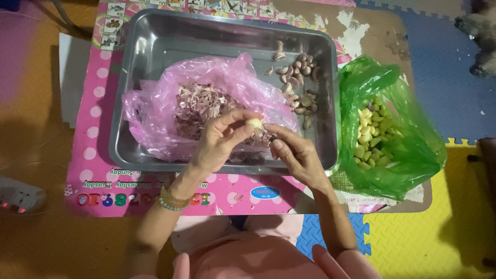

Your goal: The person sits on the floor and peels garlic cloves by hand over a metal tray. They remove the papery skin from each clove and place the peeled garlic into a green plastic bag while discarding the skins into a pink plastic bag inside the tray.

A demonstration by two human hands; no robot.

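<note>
My left hand [222, 142] pinches a pale peeled garlic clove [254, 123] between thumb and fingertips, above the front part of a steel tray [155, 36]. My right hand [298, 155] is closed on a small dark-handled tool [274, 139], just to the right of the clove; whether it has a blade I cannot tell. Under both hands lies a pink plastic bag [155, 111] full of garlic skins [199, 103]. Several unpeeled cloves [299, 77] are piled in the tray's back right corner.
A green plastic bag [408, 150] holding peeled cloves [369, 139] sits to the right of the tray. The tray rests on a low pink dotted table [93, 129]. Foam floor mats surround it, and a white power strip [20, 199] lies at the left.
</note>
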